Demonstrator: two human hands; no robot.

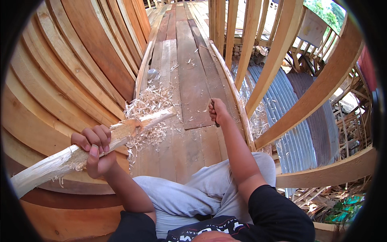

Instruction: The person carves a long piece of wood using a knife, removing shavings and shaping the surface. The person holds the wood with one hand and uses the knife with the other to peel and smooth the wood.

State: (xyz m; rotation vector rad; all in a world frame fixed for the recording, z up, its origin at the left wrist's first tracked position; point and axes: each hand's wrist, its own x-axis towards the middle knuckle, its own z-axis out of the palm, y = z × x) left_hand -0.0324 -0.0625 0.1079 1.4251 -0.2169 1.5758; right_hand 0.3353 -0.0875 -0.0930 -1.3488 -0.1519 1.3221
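Note:
My left hand (pixel 96 147) is wrapped round a pale, stripped wooden pole (pixel 48 167). The pole slants from the lower left up to the middle, with a brown knot near its far end. Out over the floor on the right, my right hand (pixel 218 110) is closed on the dark handle of a knife (pixel 217 124). Its thin blade points away from me, apart from the pole, and is hard to make out against the boards. Curled wood shavings (pixel 149 101) lie heaped beneath and beyond the pole's far end.
I sit cross-legged on a plank floor (pixel 193 84). A wall of upright boards (pixel 72 76) rises close on the left. On the right stand wooden railing posts (pixel 278 56), with corrugated metal sheets (pixel 282 109) below them. A small clear container (pixel 152 74) sits beyond the shavings.

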